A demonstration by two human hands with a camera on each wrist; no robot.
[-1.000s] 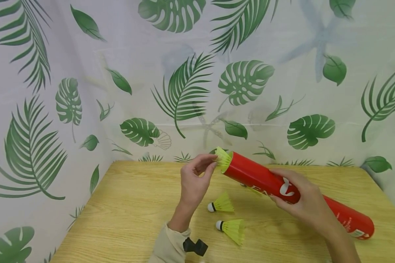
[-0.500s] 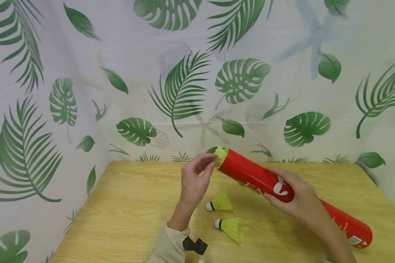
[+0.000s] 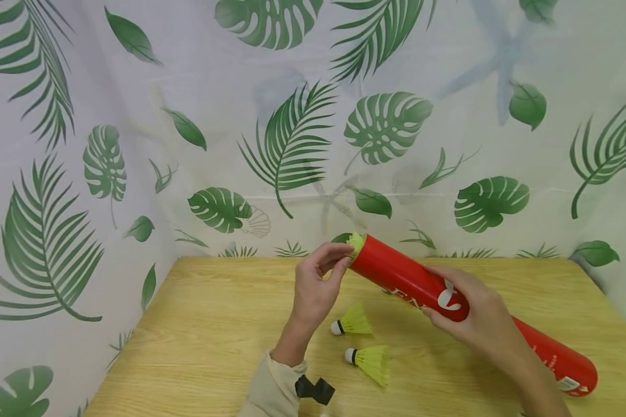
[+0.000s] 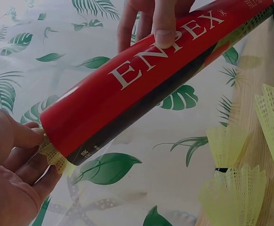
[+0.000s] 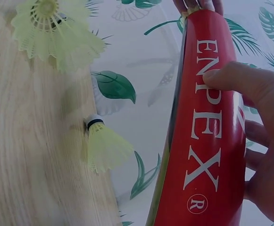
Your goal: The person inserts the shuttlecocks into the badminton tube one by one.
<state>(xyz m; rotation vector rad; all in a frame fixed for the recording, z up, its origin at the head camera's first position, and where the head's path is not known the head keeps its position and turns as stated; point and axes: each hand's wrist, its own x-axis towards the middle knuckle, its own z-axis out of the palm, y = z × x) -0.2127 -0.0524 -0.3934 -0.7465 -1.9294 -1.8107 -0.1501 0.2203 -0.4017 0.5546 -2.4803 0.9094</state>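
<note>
My right hand (image 3: 482, 315) grips a red ENPEX shuttlecock tube (image 3: 396, 267) around its middle, thumb along the near side. The tube slants, its mouth raised toward the upper left. At that mouth my left hand (image 3: 318, 281) pinches the skirt edge of a yellow shuttlecock (image 3: 356, 242). Only the rim of this skirt shows; the rest is hidden inside the tube. In the left wrist view the fingertips lie right at the tube's mouth, on the mesh skirt (image 4: 56, 157). Below the tube, two yellow shuttlecocks (image 3: 357, 322) with white heads lie on the table.
The wooden table (image 3: 214, 341) meets a leaf-printed cloth (image 3: 302, 156) at the back and left. A third loose shuttlecock (image 5: 106, 146) shows in the right wrist view. A black device (image 3: 315, 390) sits at the left sleeve's cuff.
The shuttlecock at the mouth has slid deeper into the tube, leaving less of its skirt outside. My left hand has followed it slightly to the right; the right hand keeps its grip.
</note>
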